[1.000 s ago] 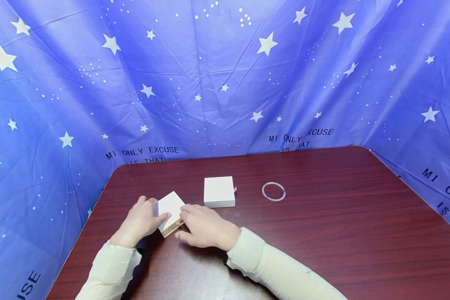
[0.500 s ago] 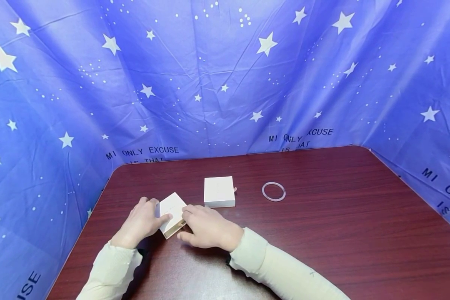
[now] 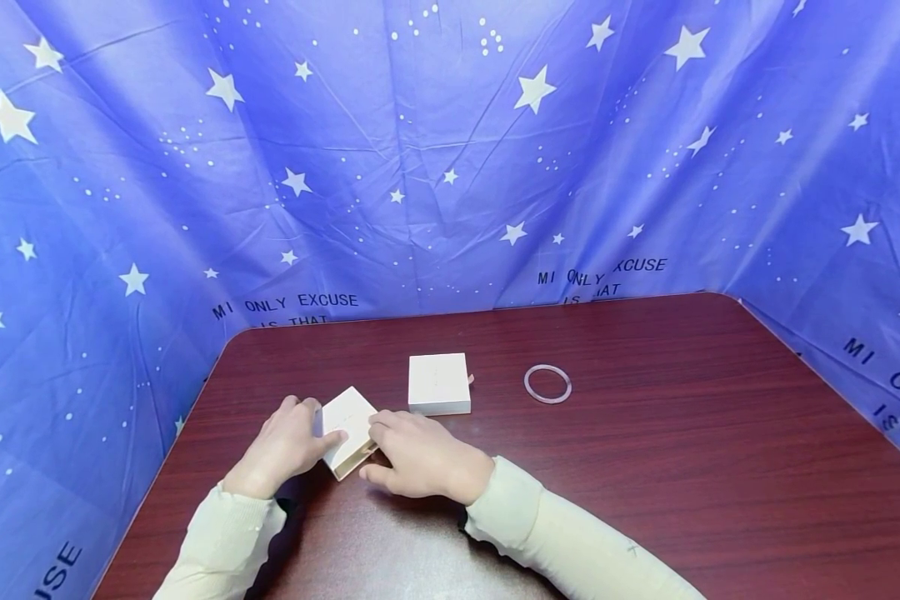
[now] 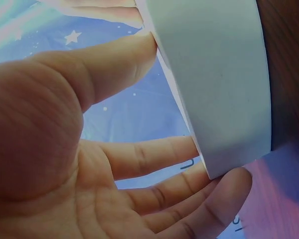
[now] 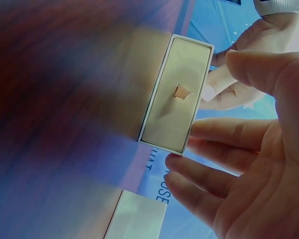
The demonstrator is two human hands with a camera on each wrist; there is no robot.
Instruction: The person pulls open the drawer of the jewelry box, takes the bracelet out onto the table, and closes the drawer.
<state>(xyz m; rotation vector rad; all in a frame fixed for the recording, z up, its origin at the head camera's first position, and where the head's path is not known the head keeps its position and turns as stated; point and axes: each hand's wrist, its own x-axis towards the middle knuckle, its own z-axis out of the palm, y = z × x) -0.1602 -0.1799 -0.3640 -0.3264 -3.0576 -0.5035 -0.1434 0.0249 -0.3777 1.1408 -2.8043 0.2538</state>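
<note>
A small white drawer box (image 3: 345, 413) sits turned at an angle on the left of the table. My left hand (image 3: 283, 448) holds it, thumb on the top face and the other fingers around its far left side. In the left wrist view, those fingertips reach the corner of the white side wall (image 4: 219, 94). From the right, my right hand (image 3: 426, 460) rests relaxed fingertips on the box's top edge, its thumb held apart. The right wrist view shows the cream drawer front (image 5: 164, 117) inside the sleeve, with a short tan ribbon tab (image 5: 182, 92) sticking out.
A second white box (image 3: 438, 380), with a pinkish tab on its right side, lies behind my right hand. Farther right is a pale lilac bangle (image 3: 547, 384). The dark red-brown table (image 3: 682, 433) meets a blue star-printed curtain (image 3: 420, 150) behind.
The held box has slid slightly to the right and toward me, and both hands have shifted right with it. The second box and the bangle stay put.
</note>
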